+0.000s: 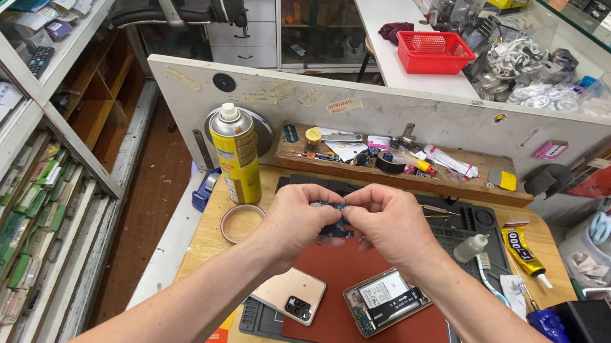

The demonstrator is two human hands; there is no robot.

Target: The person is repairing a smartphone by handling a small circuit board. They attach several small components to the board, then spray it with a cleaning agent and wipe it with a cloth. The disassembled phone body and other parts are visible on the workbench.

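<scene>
Pinching a small dark phone part (pixel 339 211) between both grips, left hand (pixel 298 220) and right hand (pixel 384 220) work above the red mat (pixel 410 333); a slip could drop it onto the opened phone (pixel 386 301).

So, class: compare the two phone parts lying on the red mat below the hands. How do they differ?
The rose-gold back cover lies closed side up, showing a smooth shell and dark camera block; the opened phone body shows a battery and green circuit boards. The cover sits at the red mat's left edge, the body fully on it. Both are flat, rectangular, untouched by either hand.
</scene>
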